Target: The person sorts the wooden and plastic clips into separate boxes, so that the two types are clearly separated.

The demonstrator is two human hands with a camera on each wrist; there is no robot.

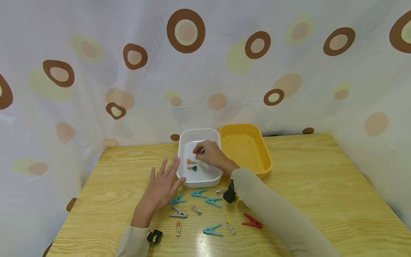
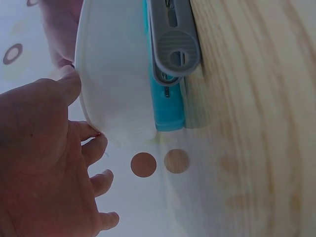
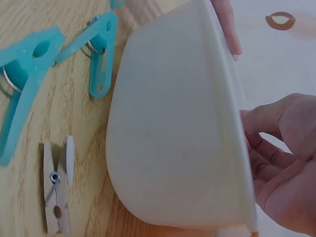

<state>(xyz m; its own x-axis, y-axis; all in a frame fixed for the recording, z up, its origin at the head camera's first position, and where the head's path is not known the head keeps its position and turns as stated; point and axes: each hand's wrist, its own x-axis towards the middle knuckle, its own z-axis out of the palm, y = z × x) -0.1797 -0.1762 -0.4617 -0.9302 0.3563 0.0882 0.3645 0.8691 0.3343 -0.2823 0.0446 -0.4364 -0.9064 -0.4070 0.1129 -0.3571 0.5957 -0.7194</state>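
Note:
My left hand lies with fingers spread against the left rim of a white tray, thumb at its front corner. Over the tray's inside, my right hand has its fingers curled and thumb close to the fingertips. Whatever may be between those fingertips is hidden, so I cannot tell if they hold something. Below it in the tray lie a wooden clothespin with an orange heart and one with a green heart. In the right wrist view the curled fingers show behind the tray's rim.
A yellow tray stands right of the white one. In front lie several blue clothespins, a grey clothespin, a red clothespin, and small wooden clothespins, one with an orange top, another with a yellow top. Patterned cloth hangs behind.

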